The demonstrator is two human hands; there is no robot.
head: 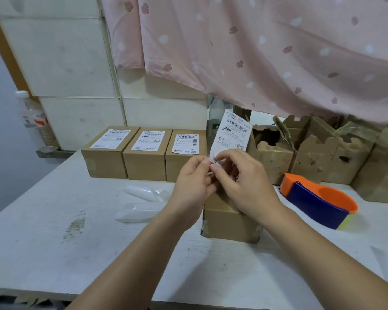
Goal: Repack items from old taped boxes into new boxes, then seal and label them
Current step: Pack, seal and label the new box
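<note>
A white shipping label (232, 133) with barcodes stands upright in the air above a sealed brown box (226, 220) on the white table (54, 231). My left hand (194, 177) and my right hand (242, 177) both pinch the label's lower edge, fingertips close together. Three sealed boxes with labels on top (143, 153) stand in a row behind, to the left. Several old, torn boxes (311, 155) with open flaps stand at the back right.
An orange and blue tape dispenser (316, 198) lies right of the box. Clear plastic pieces (143, 202) lie on the table to the left. A water bottle (36, 121) stands at the far left. A pink curtain (255, 52) hangs overhead.
</note>
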